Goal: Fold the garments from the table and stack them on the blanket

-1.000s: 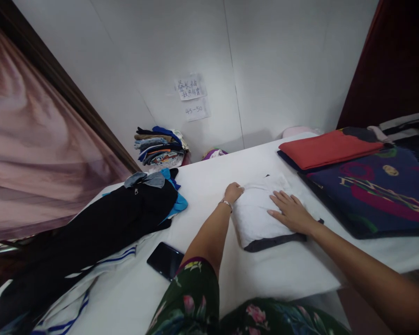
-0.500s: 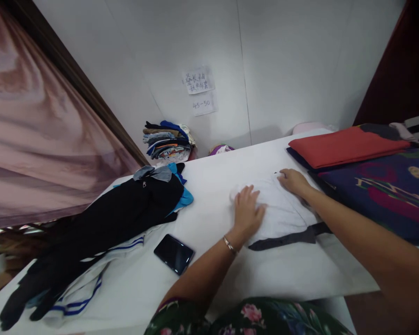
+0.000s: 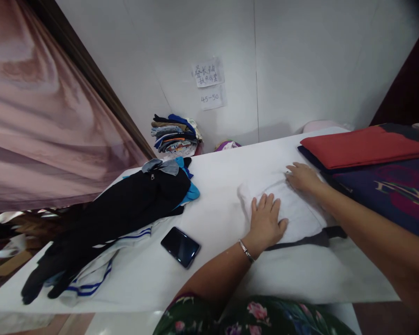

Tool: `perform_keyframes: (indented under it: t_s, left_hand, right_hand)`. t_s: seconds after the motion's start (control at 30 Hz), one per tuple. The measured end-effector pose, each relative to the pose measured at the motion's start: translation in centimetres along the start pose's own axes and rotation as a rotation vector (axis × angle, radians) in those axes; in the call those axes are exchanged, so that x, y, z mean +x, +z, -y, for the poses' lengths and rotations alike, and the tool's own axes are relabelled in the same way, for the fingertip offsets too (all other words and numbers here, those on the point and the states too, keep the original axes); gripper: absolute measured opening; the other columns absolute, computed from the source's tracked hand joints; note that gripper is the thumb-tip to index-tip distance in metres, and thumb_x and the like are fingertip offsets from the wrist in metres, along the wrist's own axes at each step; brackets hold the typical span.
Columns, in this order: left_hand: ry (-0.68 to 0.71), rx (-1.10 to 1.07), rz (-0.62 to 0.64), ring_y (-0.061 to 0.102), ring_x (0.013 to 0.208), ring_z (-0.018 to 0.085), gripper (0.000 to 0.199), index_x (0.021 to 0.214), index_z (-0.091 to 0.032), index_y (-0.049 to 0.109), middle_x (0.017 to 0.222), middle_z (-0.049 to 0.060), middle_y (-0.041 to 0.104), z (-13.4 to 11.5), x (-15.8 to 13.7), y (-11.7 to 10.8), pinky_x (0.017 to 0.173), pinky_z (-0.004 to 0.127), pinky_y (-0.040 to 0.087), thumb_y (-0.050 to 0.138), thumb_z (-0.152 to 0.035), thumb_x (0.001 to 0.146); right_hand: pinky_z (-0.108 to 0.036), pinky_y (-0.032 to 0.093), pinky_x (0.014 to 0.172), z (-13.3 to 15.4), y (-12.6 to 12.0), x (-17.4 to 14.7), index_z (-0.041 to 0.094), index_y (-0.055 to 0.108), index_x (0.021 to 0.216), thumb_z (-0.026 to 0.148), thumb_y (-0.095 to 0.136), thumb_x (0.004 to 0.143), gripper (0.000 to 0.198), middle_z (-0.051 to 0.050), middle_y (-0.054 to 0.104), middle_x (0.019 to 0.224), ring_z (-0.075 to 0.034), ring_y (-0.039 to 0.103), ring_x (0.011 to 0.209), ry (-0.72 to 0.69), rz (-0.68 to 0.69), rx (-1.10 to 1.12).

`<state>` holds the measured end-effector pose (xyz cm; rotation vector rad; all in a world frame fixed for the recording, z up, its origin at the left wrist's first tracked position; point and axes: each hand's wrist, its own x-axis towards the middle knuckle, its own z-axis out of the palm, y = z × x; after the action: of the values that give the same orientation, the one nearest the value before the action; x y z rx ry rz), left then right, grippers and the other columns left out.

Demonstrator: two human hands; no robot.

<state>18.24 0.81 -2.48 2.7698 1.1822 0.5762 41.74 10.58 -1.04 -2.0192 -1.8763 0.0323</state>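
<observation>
A white garment (image 3: 302, 218) with a dark grey edge lies folded on the white table (image 3: 216, 195) in front of me. My left hand (image 3: 266, 219) rests flat on its near left part, fingers stretched out and slightly apart. At the garment's far right edge is my right hand (image 3: 302, 177), its fingers extended and lying on the cloth. Neither hand shows a grip on the fabric. The right fingertips partly cover the garment's far edge.
Left of the hands lies a black phone (image 3: 180, 247). Beyond it, a heap of black clothing (image 3: 125, 204) stretches along the table's left side. Folded red cloth (image 3: 363, 148) tops dark blue clothing (image 3: 398, 186) at the right. A clothes stack (image 3: 178, 135) stands behind the table.
My left hand has slid right and now lies flatter on the white garment. My right hand's fingers have straightened at the far edge. The whole view has shifted slightly.
</observation>
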Motion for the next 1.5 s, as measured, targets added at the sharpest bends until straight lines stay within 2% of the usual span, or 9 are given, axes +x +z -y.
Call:
perform_keyframes:
  t_s: [0.17,0.3,0.4,0.63,0.77,0.93,1.03,1.23,1.5]
  left_hand:
    - [0.003,-0.022,-0.025,0.027,0.142,0.03,0.06,0.144,-0.018,0.038,0.151,0.011,0.039,-0.2,0.1,-0.1,0.118,0.057,0.015,0.049,-0.043,0.091]
    - [0.003,-0.034,-0.004,0.033,0.137,0.028,0.056,0.141,-0.02,0.043,0.142,0.01,0.049,-0.1,0.4,-0.4,0.119,0.055,0.015,0.051,-0.042,0.089]
    - [-0.003,-0.019,0.017,0.032,0.139,0.029,0.056,0.14,-0.02,0.044,0.143,0.01,0.048,0.0,0.5,-0.3,0.118,0.055,0.015,0.049,-0.043,0.09]
    - [-0.03,-0.048,0.004,0.028,0.143,0.029,0.055,0.141,-0.02,0.043,0.151,0.01,0.041,-0.3,-0.1,0.1,0.118,0.058,0.015,0.049,-0.044,0.091]
    - [-0.054,-0.266,-0.016,0.036,0.139,0.026,0.049,0.135,-0.026,0.051,0.147,0.007,0.047,1.4,0.4,-0.5,0.118,0.053,0.021,0.053,-0.044,0.09]
    - [-0.427,-0.568,-0.235,0.048,0.13,0.02,0.034,0.121,-0.019,0.063,0.136,0.008,0.058,8.2,3.2,-1.2,0.114,0.037,0.031,0.046,-0.029,0.094]
    - [-0.618,-0.766,-0.139,0.05,0.127,0.022,0.031,0.113,-0.017,0.066,0.133,0.01,0.06,11.6,5.2,-0.6,0.111,0.035,0.033,0.05,-0.032,0.092]
    - [-0.684,-0.863,-0.026,0.059,0.083,0.019,0.027,0.068,-0.017,0.06,0.081,0.005,0.068,12.9,8.4,1.1,0.082,0.03,0.046,0.057,-0.036,0.086]
    - [-0.663,-0.867,-0.083,0.047,0.073,0.014,0.031,0.063,-0.02,0.047,0.066,-0.003,0.05,13.4,11.2,0.1,0.074,0.024,0.04,0.059,-0.037,0.085]
  right_hand:
    - [-0.052,0.016,0.117,7.7,-0.5,-1.0,0.026,0.044,0.145,0.058,0.043,0.09,0.064,-0.007,0.033,0.156,-0.029,0.02,0.146,-0.511,0.087,0.27]
    - [-0.05,0.013,0.119,9.4,2.4,-1.5,0.023,0.054,0.139,0.072,0.051,0.078,0.078,-0.008,0.042,0.15,-0.031,0.027,0.143,-0.307,0.567,0.487]
    - [-0.045,0.018,0.12,8.5,3.4,-1.1,0.021,0.059,0.133,0.074,0.049,0.077,0.078,-0.007,0.045,0.148,-0.029,0.033,0.141,-0.244,0.618,0.582]
    - [-0.045,0.038,0.109,5.4,-0.6,-1.8,0.018,0.068,0.12,0.054,0.05,0.086,0.052,-0.008,0.064,0.128,-0.028,0.055,0.123,0.031,0.08,0.758]
    - [-0.05,0.037,0.109,4.1,-1.7,-7.1,0.021,0.065,0.123,0.041,0.052,0.088,0.042,-0.009,0.063,0.13,-0.028,0.052,0.127,-0.15,-0.091,0.485]
    - [-0.056,0.034,0.11,5.0,-0.7,-16.4,0.028,0.05,0.139,0.034,0.051,0.093,0.046,-0.009,0.054,0.14,-0.027,0.045,0.134,-0.539,-0.127,0.318]
    - [-0.055,0.035,0.109,6.3,0.3,-19.6,0.026,0.045,0.143,0.035,0.058,0.09,0.055,-0.012,0.049,0.144,-0.028,0.042,0.136,-0.686,-0.133,0.22]
    - [-0.053,0.042,0.1,7.8,2.3,-19.4,0.022,0.061,0.124,0.016,0.053,0.088,0.037,-0.014,0.052,0.141,-0.03,0.046,0.13,-0.664,-0.209,0.019]
    - [-0.037,0.048,0.081,6.8,3.2,-19.1,0.022,0.067,0.108,0.01,0.048,0.091,0.028,-0.008,0.07,0.103,-0.02,0.061,0.099,-0.694,-0.275,0.223]
